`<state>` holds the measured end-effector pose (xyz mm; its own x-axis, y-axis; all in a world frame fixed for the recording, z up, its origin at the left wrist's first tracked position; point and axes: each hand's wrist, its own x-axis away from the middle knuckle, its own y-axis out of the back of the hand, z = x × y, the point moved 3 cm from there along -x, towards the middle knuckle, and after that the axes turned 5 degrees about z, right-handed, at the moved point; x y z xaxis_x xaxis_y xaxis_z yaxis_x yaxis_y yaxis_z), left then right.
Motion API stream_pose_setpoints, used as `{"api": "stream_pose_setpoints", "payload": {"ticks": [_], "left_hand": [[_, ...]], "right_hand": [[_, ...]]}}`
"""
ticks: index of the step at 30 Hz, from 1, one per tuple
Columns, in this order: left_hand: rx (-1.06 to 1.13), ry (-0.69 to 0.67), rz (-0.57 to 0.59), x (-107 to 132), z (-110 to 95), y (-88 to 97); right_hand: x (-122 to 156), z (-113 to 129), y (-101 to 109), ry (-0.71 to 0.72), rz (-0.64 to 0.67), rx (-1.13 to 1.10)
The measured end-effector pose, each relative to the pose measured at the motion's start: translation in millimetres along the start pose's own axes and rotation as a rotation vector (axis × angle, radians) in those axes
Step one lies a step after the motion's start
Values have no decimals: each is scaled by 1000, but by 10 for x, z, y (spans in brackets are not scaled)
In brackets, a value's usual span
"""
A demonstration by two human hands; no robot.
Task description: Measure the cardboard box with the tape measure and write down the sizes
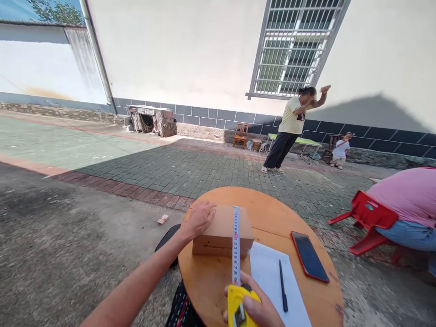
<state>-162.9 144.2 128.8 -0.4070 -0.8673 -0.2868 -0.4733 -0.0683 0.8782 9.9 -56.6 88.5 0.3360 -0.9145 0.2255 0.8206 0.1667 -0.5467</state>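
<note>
A brown cardboard box (221,228) sits on the round wooden table (204,277). My left hand (200,219) lies on the box's left top edge with its fingers stretched out. In my right hand (255,302) is a yellow tape measure (235,300), low in the view near the table's front. Its extended blade (236,245) runs away from me across the box top, reaching about the far edge. Beside the box, to the right, lies white paper (269,263) with a black pen (282,286) on it.
A red-edged phone (309,256) lies at the table's right side. A person in pink (405,195) bends over by a red plastic chair (373,211). Farther back, one person (289,122) stands with an arm raised and a small child (340,149) is by the wall.
</note>
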Motion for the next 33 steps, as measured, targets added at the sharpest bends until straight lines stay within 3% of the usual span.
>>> {"api": "stream_pose_setpoints", "payload": {"ticks": [3,7,12,24,30,33], "left_hand": [[39,-9,-104,386,-15,16],[104,-35,-183,649,-13,-81],[178,-44,-257,682,8,-160],[290,-6,-292,693,21,-197],[410,31,-312,670,23,-138],[508,101,-367,695,38,-26]], "right_hand": [[-263,116,-159,-61,72,-87],[-495,217,-217,-65,18,-97],[-548,164,-138,-139,-57,-91],[-412,138,-144,-122,-41,-87],[-310,175,-148,-50,-9,114],[-120,126,-38,-98,54,247]]}}
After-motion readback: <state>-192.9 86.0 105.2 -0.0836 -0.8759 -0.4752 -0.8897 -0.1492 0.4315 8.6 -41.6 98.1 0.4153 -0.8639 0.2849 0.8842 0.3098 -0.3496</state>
